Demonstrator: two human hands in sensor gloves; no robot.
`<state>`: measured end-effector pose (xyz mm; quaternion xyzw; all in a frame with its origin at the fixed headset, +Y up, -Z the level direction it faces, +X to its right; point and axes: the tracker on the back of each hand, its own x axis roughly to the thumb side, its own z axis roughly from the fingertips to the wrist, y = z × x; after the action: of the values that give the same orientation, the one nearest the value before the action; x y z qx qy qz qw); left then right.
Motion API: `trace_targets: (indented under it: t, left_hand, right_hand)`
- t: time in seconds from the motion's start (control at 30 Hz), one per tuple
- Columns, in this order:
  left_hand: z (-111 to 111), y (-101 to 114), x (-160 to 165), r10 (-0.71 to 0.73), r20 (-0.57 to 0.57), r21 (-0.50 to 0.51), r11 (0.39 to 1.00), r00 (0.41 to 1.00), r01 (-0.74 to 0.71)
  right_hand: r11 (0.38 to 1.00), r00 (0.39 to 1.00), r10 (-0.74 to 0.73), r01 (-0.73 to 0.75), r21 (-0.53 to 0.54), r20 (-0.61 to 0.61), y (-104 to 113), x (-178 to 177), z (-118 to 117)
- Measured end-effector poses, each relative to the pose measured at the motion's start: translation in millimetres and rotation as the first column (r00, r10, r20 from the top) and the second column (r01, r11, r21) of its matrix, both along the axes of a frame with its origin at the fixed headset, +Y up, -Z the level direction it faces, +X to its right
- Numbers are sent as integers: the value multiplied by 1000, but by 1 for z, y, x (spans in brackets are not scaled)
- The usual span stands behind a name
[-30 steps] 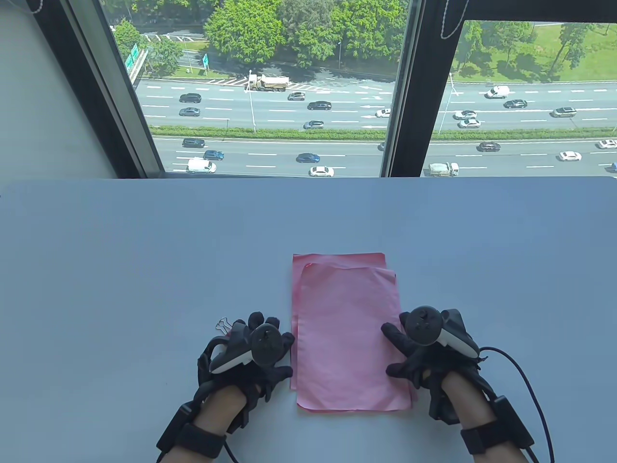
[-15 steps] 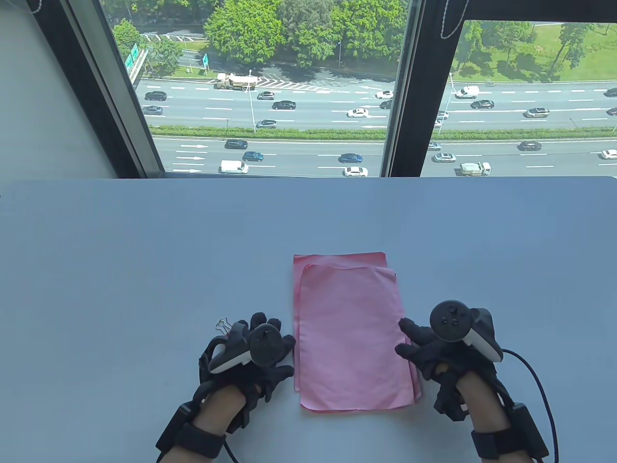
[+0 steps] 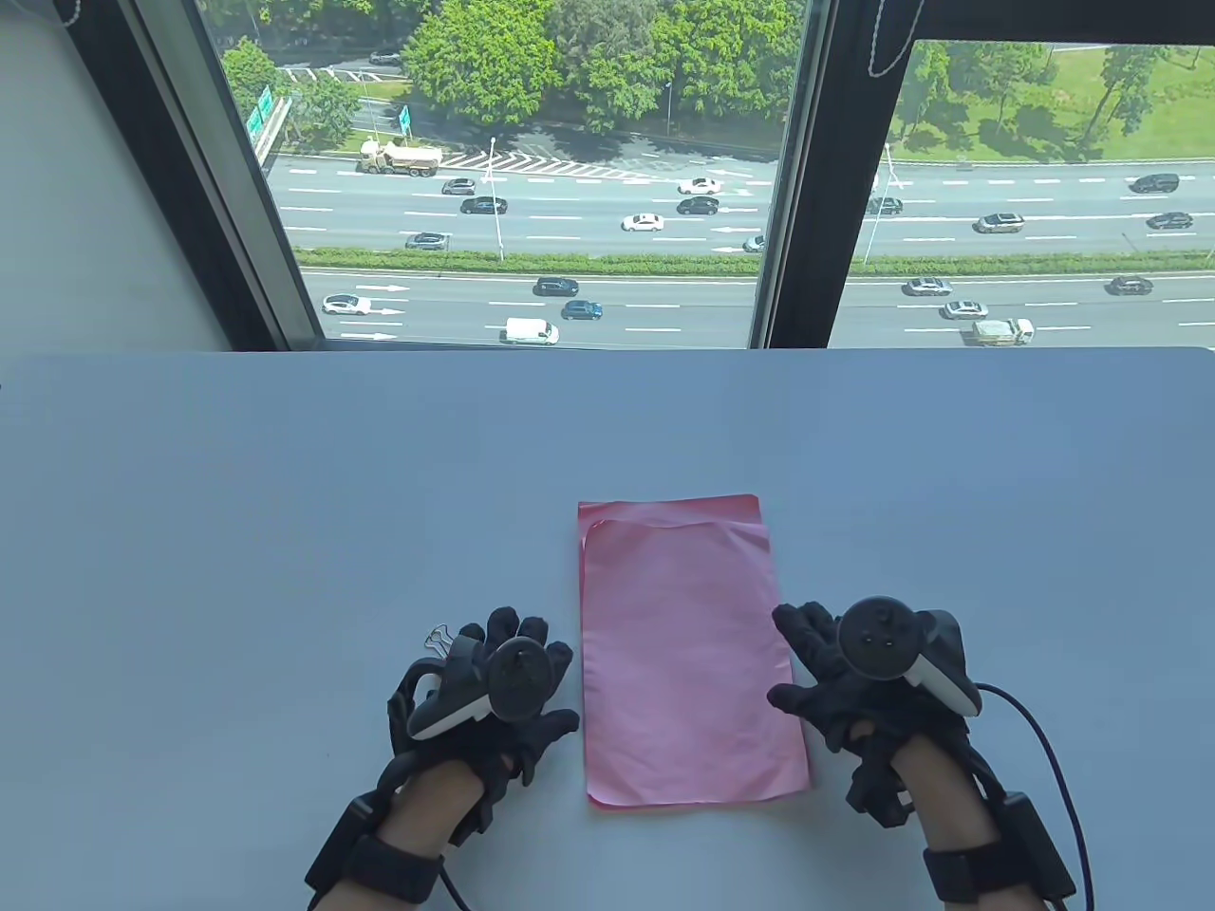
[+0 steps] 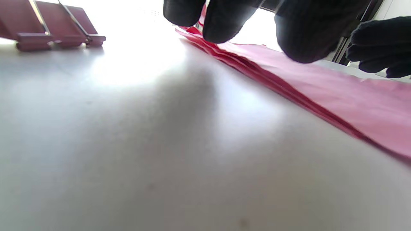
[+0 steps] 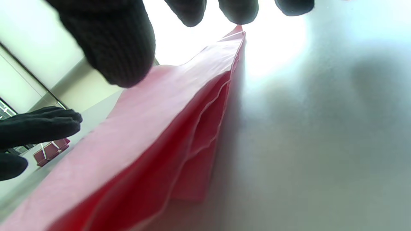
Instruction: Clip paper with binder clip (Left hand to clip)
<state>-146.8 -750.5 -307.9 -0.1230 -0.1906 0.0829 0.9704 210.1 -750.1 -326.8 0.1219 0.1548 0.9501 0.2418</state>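
A stack of pink paper sheets lies on the table, its top sheets slightly offset at the far end. My left hand rests open on the table at the stack's left edge, and its fingertips touch that edge. A dark red binder clip with wire handles lies on the table just left of that hand. Only its wire handle shows in the table view. My right hand is open, fingers spread against the stack's right edge. The paper's layered edge shows in the right wrist view.
The grey table runs back to a large window. A cable trails from my right wrist at the front right. The clip also shows small beyond the paper in the right wrist view.
My right hand left the paper, moved right, then came back against the stack's right edge. The sheets shifted left and lie more squarely together. My left hand barely moved.
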Motion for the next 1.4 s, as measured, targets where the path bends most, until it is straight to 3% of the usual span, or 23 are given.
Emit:
trace_targets:
  t: [0.13,0.37,0.5,0.7,1.03,1.13,1.27,1.4]
  left_hand:
    - [5,1,10,17,87,-33,999,996,-15]
    - [9,-17,23,-91,145,-200,973,985,120]
    - [10,-16,28,-132,137,-114,982,982,148]
    - [7,-20,27,-88,38,-134,987,995,93]
    - [1,-14,28,-125,39,-79,989,991,128]
    - [1,-16,30,-76,60,-10,997,995,77]
    - [-1,-17,30,-5,68,-50,999,998,8]
    - [-6,-19,17,227,36,-249,945,973,-211]
  right_hand:
    - [992,995,68,-75,-106,-67,-10,-12,0]
    - [974,988,125,-139,-176,-90,-24,-18,-3]
    - [969,983,155,-170,-181,-93,-28,-20,-4]
    - [967,977,187,-201,-153,-105,-24,-25,-5]
    - [968,975,192,-207,-140,-110,-24,-27,-4]
    - [970,976,187,-202,-134,-116,-24,-27,-4]
    - [969,975,190,-205,-135,-115,-24,-28,-4]
    - [968,975,190,-205,-144,-114,-24,-28,-4]
